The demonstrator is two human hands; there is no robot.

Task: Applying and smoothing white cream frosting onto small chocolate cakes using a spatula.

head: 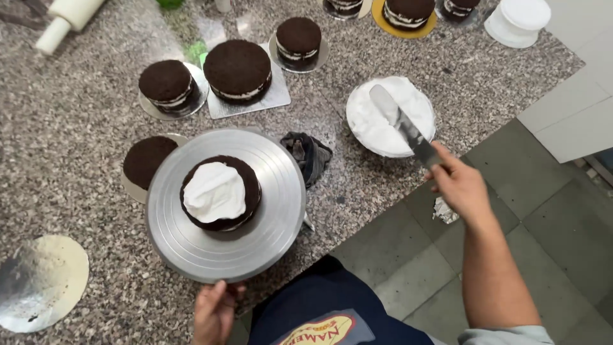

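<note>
A round dark chocolate cake (249, 185) with a blob of white cream (214, 190) on top sits in the middle of a metal turntable (281, 217). My left hand (214, 312) grips the turntable's near rim. My right hand (458, 185) holds a metal palette knife (401, 124), whose blade lies over a bowl of white cream (377, 131) to the right of the turntable.
Several more chocolate cakes stand on silver boards (281, 96) behind the turntable, one (145, 160) right at its left edge. A dark cloth (310, 153) lies by the turntable. An empty silver board (38, 281), a rolling pin (64, 19) and a white container (517, 19) share the granite counter.
</note>
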